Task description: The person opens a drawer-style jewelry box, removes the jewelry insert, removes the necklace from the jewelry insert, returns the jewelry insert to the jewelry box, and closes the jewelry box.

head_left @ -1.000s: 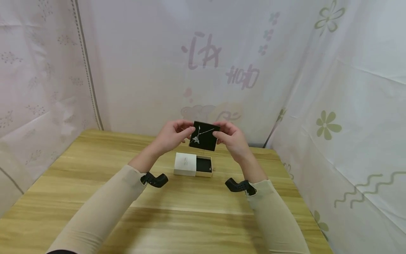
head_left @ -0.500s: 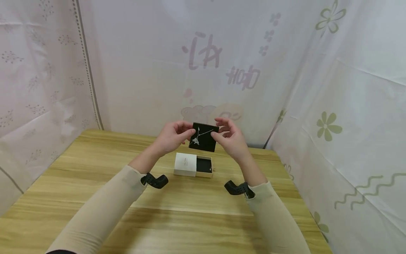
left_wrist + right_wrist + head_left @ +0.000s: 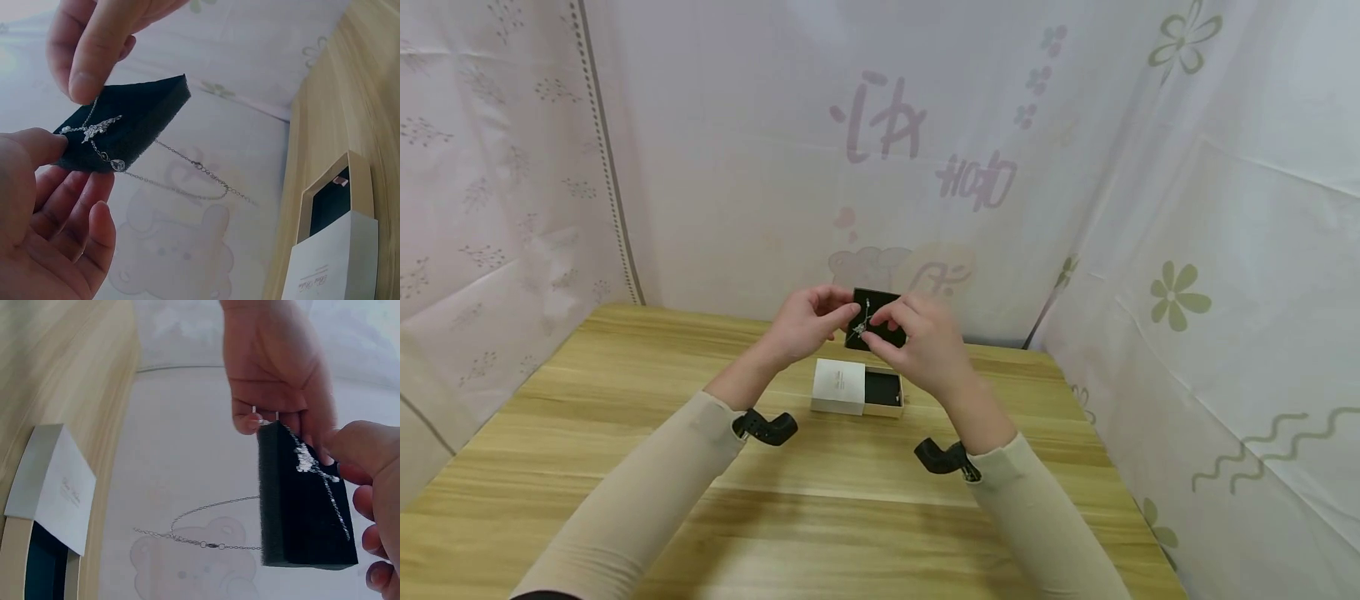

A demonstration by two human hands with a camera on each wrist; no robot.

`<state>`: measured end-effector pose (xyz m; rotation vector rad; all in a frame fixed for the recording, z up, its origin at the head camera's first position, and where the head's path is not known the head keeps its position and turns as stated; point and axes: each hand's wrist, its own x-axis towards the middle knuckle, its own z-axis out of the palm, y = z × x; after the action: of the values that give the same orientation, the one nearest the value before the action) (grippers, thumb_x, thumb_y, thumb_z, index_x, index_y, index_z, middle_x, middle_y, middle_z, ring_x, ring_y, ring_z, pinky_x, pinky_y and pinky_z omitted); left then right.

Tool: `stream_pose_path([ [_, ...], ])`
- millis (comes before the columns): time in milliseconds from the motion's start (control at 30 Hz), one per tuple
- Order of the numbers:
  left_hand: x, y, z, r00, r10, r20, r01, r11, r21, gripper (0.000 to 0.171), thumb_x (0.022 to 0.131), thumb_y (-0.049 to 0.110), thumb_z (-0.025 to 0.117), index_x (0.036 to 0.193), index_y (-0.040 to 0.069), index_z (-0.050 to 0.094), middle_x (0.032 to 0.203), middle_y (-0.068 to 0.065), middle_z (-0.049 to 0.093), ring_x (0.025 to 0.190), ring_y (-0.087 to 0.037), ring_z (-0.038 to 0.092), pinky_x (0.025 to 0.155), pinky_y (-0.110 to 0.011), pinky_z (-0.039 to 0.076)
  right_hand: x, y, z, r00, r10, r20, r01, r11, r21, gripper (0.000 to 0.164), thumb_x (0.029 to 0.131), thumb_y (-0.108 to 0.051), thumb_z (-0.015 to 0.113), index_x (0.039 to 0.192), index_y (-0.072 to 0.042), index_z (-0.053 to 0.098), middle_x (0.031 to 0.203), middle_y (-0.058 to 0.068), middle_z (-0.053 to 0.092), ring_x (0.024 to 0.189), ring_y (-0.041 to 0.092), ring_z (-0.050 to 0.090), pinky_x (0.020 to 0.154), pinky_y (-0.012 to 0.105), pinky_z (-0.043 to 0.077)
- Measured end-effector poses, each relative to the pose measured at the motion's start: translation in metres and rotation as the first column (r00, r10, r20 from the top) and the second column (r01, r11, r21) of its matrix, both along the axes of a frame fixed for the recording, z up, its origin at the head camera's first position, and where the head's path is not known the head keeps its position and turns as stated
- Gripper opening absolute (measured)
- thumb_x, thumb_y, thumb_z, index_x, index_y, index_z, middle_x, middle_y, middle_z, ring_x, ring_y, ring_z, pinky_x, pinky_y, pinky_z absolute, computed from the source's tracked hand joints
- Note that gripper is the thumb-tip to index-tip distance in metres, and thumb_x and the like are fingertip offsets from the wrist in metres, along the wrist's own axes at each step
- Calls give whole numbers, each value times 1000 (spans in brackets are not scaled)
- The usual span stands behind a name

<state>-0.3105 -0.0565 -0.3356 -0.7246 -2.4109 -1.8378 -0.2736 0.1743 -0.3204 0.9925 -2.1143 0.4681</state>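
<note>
In the head view my left hand (image 3: 805, 323) holds a black foam jewellery pad (image 3: 140, 109) by its left edge, thumb on the face and fingers behind. A silver necklace with a sparkling pendant (image 3: 102, 128) lies across the pad. Its chain (image 3: 181, 187) hangs in a loop behind, with a clasp (image 3: 214, 545) showing in the right wrist view. My right hand (image 3: 928, 346) is in front of the pad, fingers bent, thumb and forefinger right by the pendant with a small gap between them. It hides the pad's right part.
Below the hands, a small jewellery box stands on the wooden table (image 3: 715, 517), with a white sleeve (image 3: 838, 386) and a drawer (image 3: 882, 387) pulled partly out to the right. Black lining shows inside the drawer. Printed white curtains (image 3: 737, 150) enclose the table's back and sides.
My right hand has let go of the pad's right edge and moved left across its face to the pendant. The left hand keeps its grip; the box stays put.
</note>
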Motion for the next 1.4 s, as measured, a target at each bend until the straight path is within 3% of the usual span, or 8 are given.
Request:
stream_pose_path([
  [400,0,-1,-1,1000,14,16,-13,1000,-7,30,112,27,66,132,6,73,113,-12,78,98,-27,71,74,-27,56,0,-7,-11,994,-106,18,105,994,41,25,87,-27,96,94,-8,80,84,4,67,77,22,62,68,36,54],
  [733,-1,1,-5,999,17,32,-16,1000,-14,28,112,24,66,129,3,73,115,-14,78,95,-20,70,74,-26,56,-1,-10,-17,994,-111,22,110,994,22,18,88,-21,94,89,-9,81,79,4,67,72,20,61,63,34,53],
  [833,-1,2,-5,999,17,37,-17,1000,-17,28,112,23,66,129,2,72,115,-15,78,98,-26,71,73,-26,56,-1,-10,-18,993,-115,30,115,993,15,16,88,-18,93,89,-9,80,80,3,68,73,20,62,65,34,54],
  [1133,-1,2,-6,999,13,31,-12,999,-31,29,111,23,66,131,2,71,114,-15,77,100,-32,70,74,-27,55,1,-6,-15,984,-95,149,102,994,-38,13,90,-13,88,91,-9,75,85,5,70,76,21,63,66,33,54],
  [1267,-3,0,-7,1000,7,30,-6,1000,-24,27,111,22,67,129,3,73,113,-15,78,96,-27,71,72,-27,55,-1,-3,-8,981,-39,190,58,994,-97,12,92,-8,85,92,-8,73,88,6,72,80,25,63,67,33,53],
  [1400,-4,-1,-8,999,-2,35,3,1000,-15,24,110,19,69,127,3,73,113,-14,78,93,-24,72,72,-26,58,-1,-1,-1,962,-11,273,52,988,-144,10,94,-7,82,91,-8,73,87,7,71,79,24,62,67,30,48],
])
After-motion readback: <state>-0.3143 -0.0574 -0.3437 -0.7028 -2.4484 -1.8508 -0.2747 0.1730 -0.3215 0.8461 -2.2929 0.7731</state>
